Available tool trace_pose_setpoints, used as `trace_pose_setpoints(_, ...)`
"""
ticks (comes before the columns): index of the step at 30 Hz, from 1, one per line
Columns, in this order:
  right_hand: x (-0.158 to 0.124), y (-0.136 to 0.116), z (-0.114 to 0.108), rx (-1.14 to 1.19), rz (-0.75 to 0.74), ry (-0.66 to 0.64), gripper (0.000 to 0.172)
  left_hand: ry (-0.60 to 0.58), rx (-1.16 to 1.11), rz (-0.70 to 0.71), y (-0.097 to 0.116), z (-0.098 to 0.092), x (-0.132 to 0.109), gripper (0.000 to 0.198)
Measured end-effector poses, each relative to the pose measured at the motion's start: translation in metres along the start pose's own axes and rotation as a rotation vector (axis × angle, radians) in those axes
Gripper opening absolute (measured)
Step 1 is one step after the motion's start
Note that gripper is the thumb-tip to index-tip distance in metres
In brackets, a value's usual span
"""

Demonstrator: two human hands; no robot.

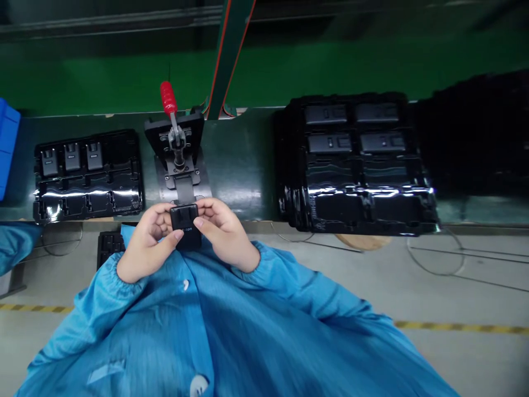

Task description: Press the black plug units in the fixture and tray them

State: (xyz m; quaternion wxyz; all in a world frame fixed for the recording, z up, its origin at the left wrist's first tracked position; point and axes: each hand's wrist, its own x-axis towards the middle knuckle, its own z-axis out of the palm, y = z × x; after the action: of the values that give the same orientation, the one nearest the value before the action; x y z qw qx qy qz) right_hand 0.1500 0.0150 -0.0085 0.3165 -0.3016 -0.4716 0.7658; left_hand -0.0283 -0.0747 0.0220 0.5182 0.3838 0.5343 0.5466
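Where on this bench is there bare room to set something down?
Green bench top shows between the toggle clamp and the black tray stack. It is crowded where the left hand and right hand hold the black device by the clamp.

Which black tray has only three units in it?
The left tray, beside the toggle clamp: three units in one row. The right tray stack shows four, in two rows.
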Motion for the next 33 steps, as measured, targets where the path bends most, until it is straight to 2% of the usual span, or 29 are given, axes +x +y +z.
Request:
trace_pose_setpoints(8,0.001,-0.004,-0.006,0.033,-0.03,-0.004,0.033,-0.031,-0.026,0.007,-0.005,0.002,0.006,0.046)
trace_pose_setpoints(15,0.001,-0.013,-0.009,-0.026,-0.052,-0.005,0.036,-0.04,-0.083,-0.002,-0.002,0.008,0.011,0.046)
trace_pose_setpoints(28,0.005,-0.024,-0.006,-0.034,-0.057,-0.038,0.036,-0.022,-0.081,0.058,0.003,0.008,0.012,0.048)
trace_pose_setpoints(33,0.002,-0.019,-0.004,0.014,-0.092,-0.023,0.04,-0.01,-0.045,0.032,0.003,0.007,0.009,0.048)
